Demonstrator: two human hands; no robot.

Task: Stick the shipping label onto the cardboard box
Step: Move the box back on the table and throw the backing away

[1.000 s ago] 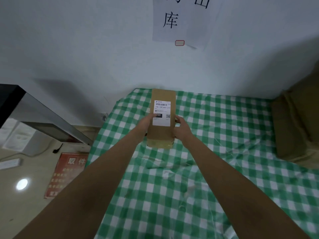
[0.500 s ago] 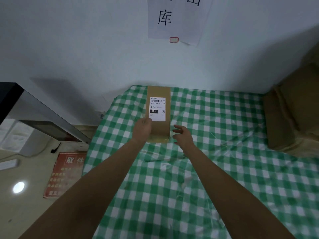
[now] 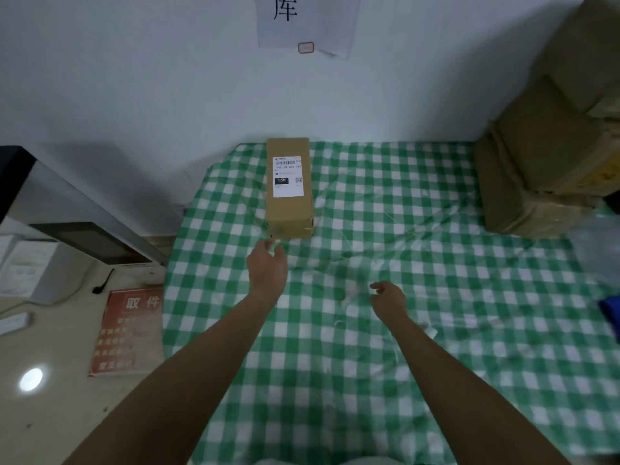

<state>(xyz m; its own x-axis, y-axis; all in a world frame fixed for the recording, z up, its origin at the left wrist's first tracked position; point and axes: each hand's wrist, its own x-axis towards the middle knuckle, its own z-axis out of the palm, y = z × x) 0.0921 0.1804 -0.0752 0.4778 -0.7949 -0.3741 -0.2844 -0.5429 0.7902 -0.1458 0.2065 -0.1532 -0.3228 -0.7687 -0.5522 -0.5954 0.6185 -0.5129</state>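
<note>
A long brown cardboard box (image 3: 289,213) lies flat on the green-and-white checked tablecloth (image 3: 419,297), its far end against the wall. A white shipping label (image 3: 288,176) with a barcode and a black "15H" patch is stuck flat on the box's top face. My left hand (image 3: 266,266) hovers just short of the box's near end, fingers loosely apart, holding nothing. My right hand (image 3: 389,298) is further back and to the right, over the cloth, also loose and holding nothing.
A stack of large brown cartons (image 3: 550,146) fills the table's far right corner. A paper sign (image 3: 305,21) hangs on the wall above. Left of the table are a dark slanted panel (image 3: 67,209), a red floor sign (image 3: 129,333) and white devices (image 3: 30,266). Something blue (image 3: 612,313) shows at the right edge.
Both hands have let go of the box and drawn back toward me; the right hand released first. The box now lies alone near the wall with the label on top.
</note>
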